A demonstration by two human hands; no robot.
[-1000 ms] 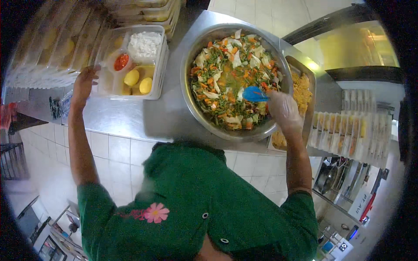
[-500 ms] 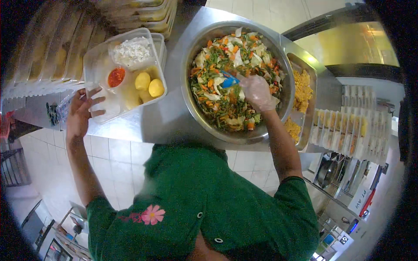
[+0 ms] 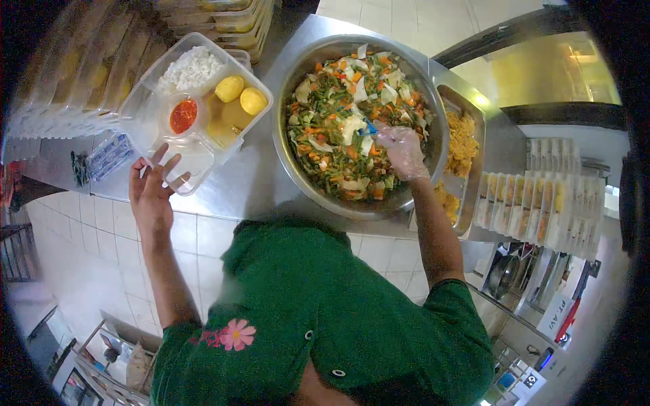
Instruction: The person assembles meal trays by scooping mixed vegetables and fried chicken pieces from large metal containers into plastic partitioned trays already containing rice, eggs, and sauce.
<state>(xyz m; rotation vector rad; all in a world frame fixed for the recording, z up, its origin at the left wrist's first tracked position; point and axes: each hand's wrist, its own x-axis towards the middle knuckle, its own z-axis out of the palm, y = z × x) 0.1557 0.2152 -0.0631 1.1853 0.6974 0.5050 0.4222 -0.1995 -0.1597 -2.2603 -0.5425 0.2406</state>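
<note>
While the tray (image 3: 200, 154) holds rice (image 3: 189, 69), vegetables (image 3: 332, 152) fill the bowl (image 3: 352, 210).

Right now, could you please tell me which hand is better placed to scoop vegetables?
Probably the right hand: gloved, it holds the blue utensil over the vegetables, while the left hand is at the clear tray.
</note>
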